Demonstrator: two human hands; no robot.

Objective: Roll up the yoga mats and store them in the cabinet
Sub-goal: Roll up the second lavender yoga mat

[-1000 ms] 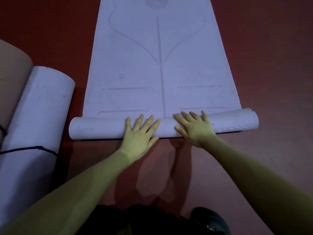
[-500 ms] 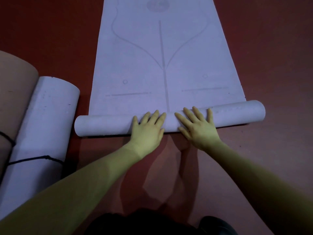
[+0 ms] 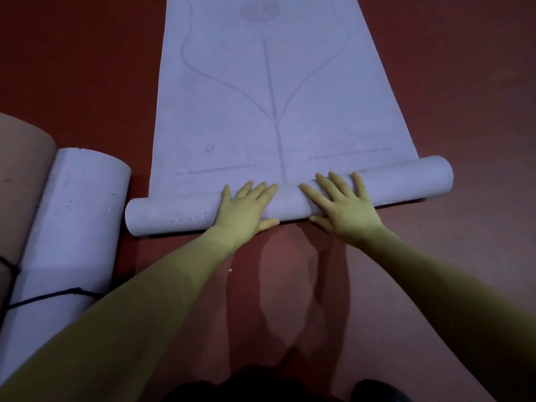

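Head view: a person's two bare arms reached forward over a red floor (image 3: 464, 82).
Yoga mat: the pale lilac yoga mat (image 3: 261, 111) lay flat on the floor, running from the middle of the scene to the far edge, printed with faint alignment lines.
Rolled part: its near end was wound into a tube (image 3: 290, 204) lying across the scene from left to right, the right end a little farther away than the left.
Left hand: the left hand (image 3: 246, 210) lay flat on the tube just left of its middle, fingers straight and spread, holding nothing.
Right hand: the right hand (image 3: 345, 210) pressed on the tube just right of its middle, fingers straight and fanned wide.
Rolled mat: at near left a fully rolled lilac mat (image 3: 66, 227) lay on the floor, a black cord (image 3: 55, 297) tied round it.
Tan roll: a tan roll (image 3: 20, 175) touched its left side.
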